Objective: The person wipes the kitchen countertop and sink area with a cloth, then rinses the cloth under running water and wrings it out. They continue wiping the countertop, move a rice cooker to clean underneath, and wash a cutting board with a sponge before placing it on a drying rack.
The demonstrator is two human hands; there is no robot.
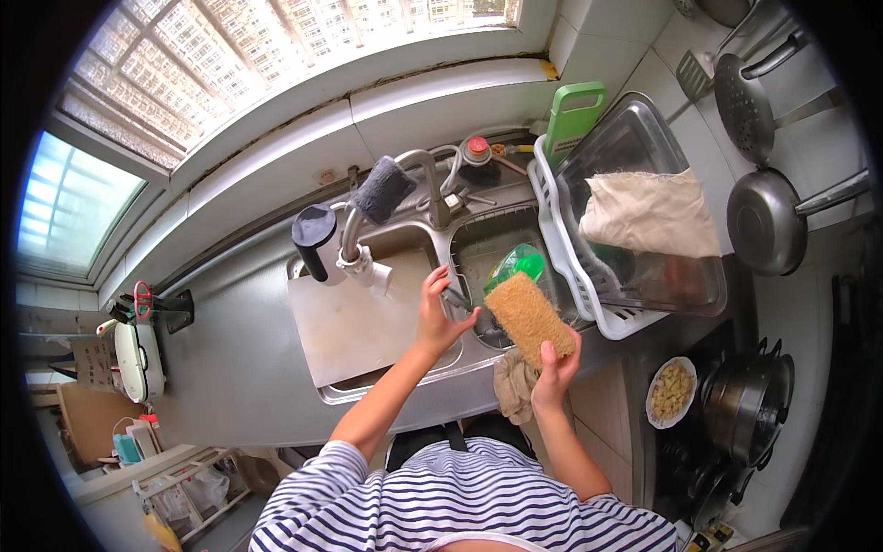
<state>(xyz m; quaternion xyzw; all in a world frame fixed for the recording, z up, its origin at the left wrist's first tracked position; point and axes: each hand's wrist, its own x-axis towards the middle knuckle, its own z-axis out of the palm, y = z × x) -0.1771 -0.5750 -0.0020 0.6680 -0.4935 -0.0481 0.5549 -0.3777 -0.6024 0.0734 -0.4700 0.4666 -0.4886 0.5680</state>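
A tan scrubbing sponge [530, 319] is gripped at its lower end by my right hand [557, 366], over the front of the right sink basin [497, 238]. My left hand [441, 314] is spread, thumb and fingers apart, over the divider between the basins; a dark object lies behind its fingers, and I cannot tell whether they touch it. A green dish soap bottle [510, 265] lies in the right basin, partly behind the sponge. A white cutting board [352, 317] rests across the left basin, under the faucet [372, 272], which has a white filter attached.
A grey cloth [383, 190] hangs on the faucet pipe. To the right stand a white dish rack [562, 255] with a green board [574, 117] and a clear lidded bin [697, 283]. A beige rag [516, 386] hangs over the counter edge. A plate of diced food [671, 393] sits beside a steel pot [748, 407].
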